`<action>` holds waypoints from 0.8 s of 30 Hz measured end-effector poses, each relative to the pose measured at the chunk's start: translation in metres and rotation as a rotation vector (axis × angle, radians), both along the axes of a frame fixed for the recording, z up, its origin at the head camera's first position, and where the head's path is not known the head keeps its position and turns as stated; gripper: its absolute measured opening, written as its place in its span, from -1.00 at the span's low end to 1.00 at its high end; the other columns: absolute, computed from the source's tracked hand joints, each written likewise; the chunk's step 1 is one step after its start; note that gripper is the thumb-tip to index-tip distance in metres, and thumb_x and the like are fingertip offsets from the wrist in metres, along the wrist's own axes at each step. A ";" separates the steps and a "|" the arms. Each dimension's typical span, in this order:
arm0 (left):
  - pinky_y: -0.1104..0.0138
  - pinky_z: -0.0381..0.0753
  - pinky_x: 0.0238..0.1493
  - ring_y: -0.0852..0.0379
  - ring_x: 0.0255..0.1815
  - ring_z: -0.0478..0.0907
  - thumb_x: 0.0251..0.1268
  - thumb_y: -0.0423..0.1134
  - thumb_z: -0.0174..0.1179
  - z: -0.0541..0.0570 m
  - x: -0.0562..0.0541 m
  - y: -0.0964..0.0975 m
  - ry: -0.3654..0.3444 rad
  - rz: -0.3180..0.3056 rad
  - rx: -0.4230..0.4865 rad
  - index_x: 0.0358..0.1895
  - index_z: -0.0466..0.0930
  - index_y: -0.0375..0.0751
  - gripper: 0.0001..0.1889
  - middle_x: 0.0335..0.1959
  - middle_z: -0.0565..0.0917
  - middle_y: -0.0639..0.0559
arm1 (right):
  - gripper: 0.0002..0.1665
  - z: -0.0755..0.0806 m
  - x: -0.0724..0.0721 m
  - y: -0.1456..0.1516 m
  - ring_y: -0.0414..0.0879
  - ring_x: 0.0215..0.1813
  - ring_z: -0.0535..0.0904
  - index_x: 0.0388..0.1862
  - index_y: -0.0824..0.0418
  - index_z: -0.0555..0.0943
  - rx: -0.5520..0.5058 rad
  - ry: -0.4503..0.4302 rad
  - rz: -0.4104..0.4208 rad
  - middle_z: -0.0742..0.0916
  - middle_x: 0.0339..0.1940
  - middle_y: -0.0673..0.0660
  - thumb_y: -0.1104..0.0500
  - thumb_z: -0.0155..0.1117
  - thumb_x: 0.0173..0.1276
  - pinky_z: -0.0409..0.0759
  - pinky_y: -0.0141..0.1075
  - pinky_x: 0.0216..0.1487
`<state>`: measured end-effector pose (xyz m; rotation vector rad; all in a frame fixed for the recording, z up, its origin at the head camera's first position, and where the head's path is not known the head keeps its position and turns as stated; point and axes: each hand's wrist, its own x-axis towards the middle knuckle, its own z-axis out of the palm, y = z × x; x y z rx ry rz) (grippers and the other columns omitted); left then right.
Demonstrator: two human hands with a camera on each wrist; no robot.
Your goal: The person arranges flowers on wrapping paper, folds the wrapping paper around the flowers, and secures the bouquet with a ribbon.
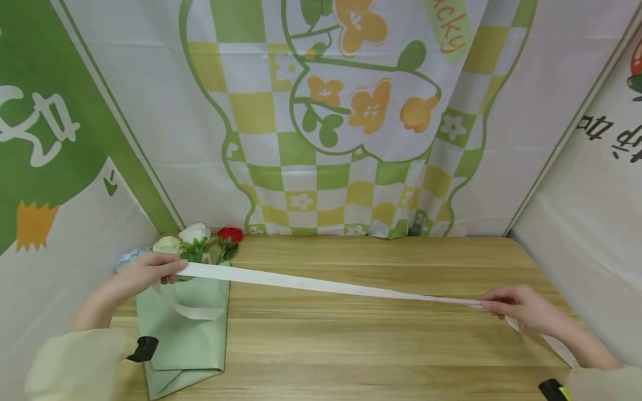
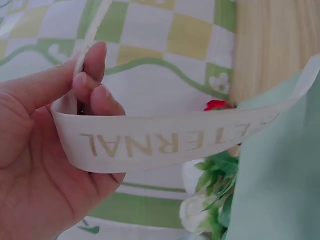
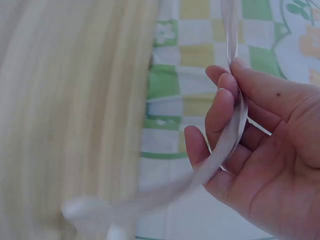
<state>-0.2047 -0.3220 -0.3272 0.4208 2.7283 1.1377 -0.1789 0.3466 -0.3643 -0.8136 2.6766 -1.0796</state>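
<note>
A white ribbon [image 1: 301, 283] stretches across the table between my two hands, sloping down to the right. My left hand [image 1: 150, 269] pinches it near one end, above the flowers' wrapping; a loose tail hangs below the fingers. In the left wrist view the ribbon [image 2: 165, 142] bears gold lettering reading ETERNAL, upside down. On the right side, my right hand [image 1: 524, 309] pinches the ribbon between thumb and fingers, where it is gathered narrow. The rest of the ribbon [image 3: 220, 150] runs down past the palm in the right wrist view.
Beneath my left hand lies a bouquet in pale green wrapping paper [image 1: 195, 340], with a red rose [image 1: 230, 234], a white rose [image 1: 194, 232] and a blue flower [image 1: 129, 258] at its top. The wooden table [image 1: 351, 345] meets a patterned curtain [image 1: 346, 192] at the back.
</note>
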 end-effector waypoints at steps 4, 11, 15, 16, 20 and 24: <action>0.31 0.17 -0.55 0.14 -0.64 0.16 0.44 -0.11 -0.15 0.009 0.008 -0.009 -0.032 0.068 0.039 -0.46 0.36 -0.34 -0.63 -0.65 0.27 0.05 | -0.74 0.010 0.001 0.009 -0.35 -0.46 0.48 -0.16 0.53 0.56 0.030 0.055 -0.073 0.64 -0.43 -0.25 0.32 0.07 0.33 0.48 -0.39 -0.52; 0.32 0.16 -0.45 0.12 -0.53 0.27 0.44 -0.05 -0.17 0.017 0.015 -0.032 0.003 0.190 0.056 -0.48 0.38 -0.24 -0.61 -0.64 0.33 0.08 | -0.81 0.027 0.005 0.025 -0.41 -0.35 0.53 -0.18 0.38 0.61 0.054 0.191 -0.189 0.64 -0.33 -0.32 0.33 0.14 0.28 0.50 -0.45 -0.42; 0.36 0.20 -0.42 0.17 -0.52 0.32 0.44 -0.08 -0.16 0.016 0.017 -0.046 0.029 0.248 0.126 -0.40 0.50 0.00 -0.72 -0.62 0.37 0.13 | -0.81 0.034 0.008 0.036 -0.46 -0.33 0.52 -0.16 0.33 0.62 0.051 0.256 -0.255 0.58 -0.31 -0.42 0.35 0.14 0.27 0.50 -0.51 -0.42; 0.37 0.20 -0.43 0.18 -0.53 0.32 0.44 -0.09 -0.16 0.016 0.018 -0.049 0.042 0.264 0.139 -0.40 0.50 0.06 -0.73 -0.62 0.37 0.14 | -0.80 0.036 0.009 0.039 -0.49 -0.33 0.51 -0.16 0.32 0.63 0.061 0.274 -0.280 0.56 -0.31 -0.45 0.35 0.15 0.26 0.49 -0.54 -0.43; 0.35 0.16 -0.38 0.21 -0.50 0.29 0.44 -0.07 -0.18 0.014 0.021 -0.058 0.056 0.334 0.119 -0.34 0.50 0.03 -0.74 -0.59 0.38 0.15 | -0.69 0.045 0.014 0.052 -0.52 -0.43 0.45 -0.14 0.06 0.66 0.072 0.321 -0.378 0.47 -0.26 -0.56 0.38 0.13 0.27 0.38 -0.55 -0.54; 0.23 0.13 -0.32 0.19 -0.47 0.27 0.41 0.03 -0.17 0.013 0.023 -0.063 0.001 0.386 0.044 -0.27 0.47 -0.21 -0.62 -0.59 0.37 0.14 | -0.37 0.049 0.017 0.066 -0.46 -0.59 0.37 -0.14 -0.29 0.61 -0.019 0.362 -0.422 0.47 -0.29 -0.59 0.50 0.02 0.27 0.14 -0.39 -0.73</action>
